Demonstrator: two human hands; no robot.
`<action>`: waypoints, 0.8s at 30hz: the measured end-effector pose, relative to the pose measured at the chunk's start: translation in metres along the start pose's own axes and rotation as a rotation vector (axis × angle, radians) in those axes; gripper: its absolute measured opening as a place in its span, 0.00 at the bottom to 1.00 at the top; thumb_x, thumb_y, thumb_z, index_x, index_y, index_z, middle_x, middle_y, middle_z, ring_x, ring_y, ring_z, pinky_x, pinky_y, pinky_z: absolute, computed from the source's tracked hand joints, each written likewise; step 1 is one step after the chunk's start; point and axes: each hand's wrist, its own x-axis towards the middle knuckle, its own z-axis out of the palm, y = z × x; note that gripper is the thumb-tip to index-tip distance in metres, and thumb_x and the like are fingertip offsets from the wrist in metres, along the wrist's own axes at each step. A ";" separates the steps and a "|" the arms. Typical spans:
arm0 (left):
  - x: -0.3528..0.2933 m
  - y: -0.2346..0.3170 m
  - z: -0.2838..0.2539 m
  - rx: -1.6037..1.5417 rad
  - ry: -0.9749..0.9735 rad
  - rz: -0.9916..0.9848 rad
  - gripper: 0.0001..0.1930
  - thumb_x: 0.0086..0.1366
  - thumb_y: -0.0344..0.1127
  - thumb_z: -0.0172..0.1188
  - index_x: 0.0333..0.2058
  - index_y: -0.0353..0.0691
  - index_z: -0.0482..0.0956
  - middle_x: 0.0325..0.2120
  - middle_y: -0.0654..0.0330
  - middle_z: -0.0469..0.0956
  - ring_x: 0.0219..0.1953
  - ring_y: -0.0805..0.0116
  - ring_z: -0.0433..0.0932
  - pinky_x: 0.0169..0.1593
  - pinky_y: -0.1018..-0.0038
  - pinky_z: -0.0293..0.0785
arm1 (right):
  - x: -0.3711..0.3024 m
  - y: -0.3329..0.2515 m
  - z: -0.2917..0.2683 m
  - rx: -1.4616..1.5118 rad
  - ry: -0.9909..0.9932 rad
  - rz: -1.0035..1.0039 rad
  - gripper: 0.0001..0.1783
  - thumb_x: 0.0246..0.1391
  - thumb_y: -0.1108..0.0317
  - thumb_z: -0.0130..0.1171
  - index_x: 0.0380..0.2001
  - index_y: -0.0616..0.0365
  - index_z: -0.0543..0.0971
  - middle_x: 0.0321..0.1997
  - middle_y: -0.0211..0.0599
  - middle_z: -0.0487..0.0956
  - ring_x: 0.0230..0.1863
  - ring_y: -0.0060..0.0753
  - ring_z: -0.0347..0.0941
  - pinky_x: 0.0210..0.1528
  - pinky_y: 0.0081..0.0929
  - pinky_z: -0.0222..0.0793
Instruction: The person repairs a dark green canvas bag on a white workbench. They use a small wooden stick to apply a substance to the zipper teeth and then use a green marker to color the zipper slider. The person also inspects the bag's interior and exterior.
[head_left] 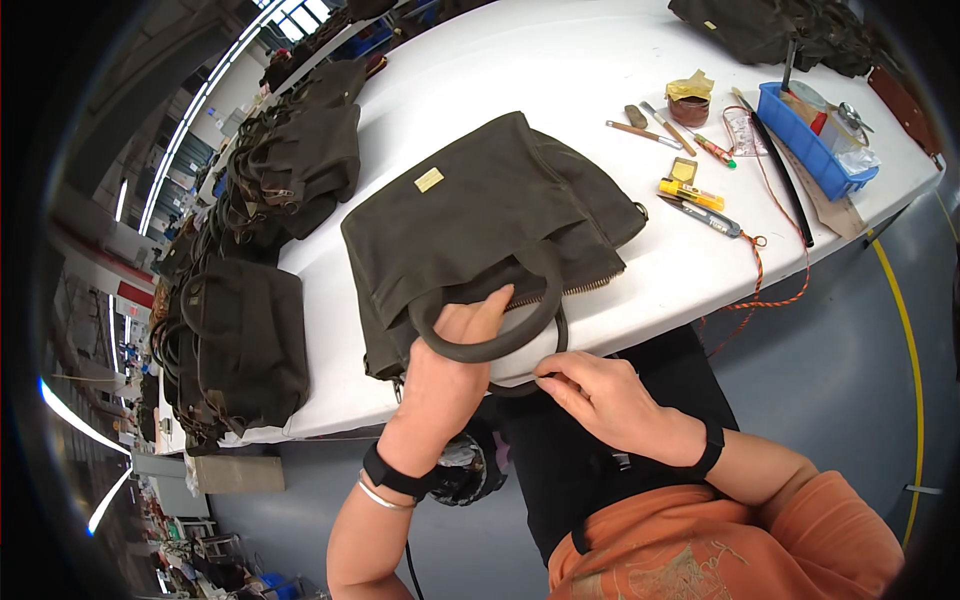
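A dark olive handbag (460,215) lies on its side on the white table, its zipped opening facing me and a small gold plate on its upper panel. My left hand (455,345) reaches through the loop of the upper handle (490,345) and grips the bag at its opening, one finger along the zipper; the other fingertips are partly hidden. Just to the right, my right hand (605,395) pinches the lower handle (515,390) between thumb and fingers, near the table's front edge.
More dark handbags (250,340) are heaped along the left, others (780,35) at the far right. A blue bin (815,145) of supplies, an open jar (688,105), a yellow cutter (692,193), a grey pen-like tool (705,217) and an orange cord (758,265) lie to the right.
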 end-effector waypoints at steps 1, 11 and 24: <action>0.004 0.004 -0.005 -0.071 0.019 -0.031 0.22 0.54 0.21 0.59 0.50 0.34 0.76 0.38 0.51 0.80 0.37 0.55 0.78 0.39 0.66 0.76 | -0.001 0.002 -0.004 -0.015 0.027 -0.012 0.09 0.59 0.68 0.60 0.38 0.62 0.79 0.30 0.44 0.80 0.27 0.44 0.77 0.30 0.33 0.71; 0.030 0.033 -0.032 -0.454 -0.120 -0.337 0.08 0.61 0.24 0.62 0.40 0.31 0.83 0.30 0.51 0.84 0.28 0.65 0.82 0.36 0.75 0.76 | 0.007 -0.017 -0.053 0.318 -0.065 0.484 0.17 0.60 0.62 0.62 0.41 0.69 0.80 0.14 0.34 0.76 0.12 0.21 0.69 0.18 0.21 0.63; 0.023 0.049 -0.008 -0.294 -0.056 -0.216 0.18 0.55 0.14 0.53 0.41 0.38 0.82 0.29 0.54 0.75 0.28 0.56 0.74 0.36 0.70 0.71 | 0.007 0.006 -0.051 0.840 0.225 0.624 0.15 0.68 0.62 0.51 0.35 0.65 0.75 0.15 0.32 0.75 0.11 0.16 0.66 0.14 0.14 0.60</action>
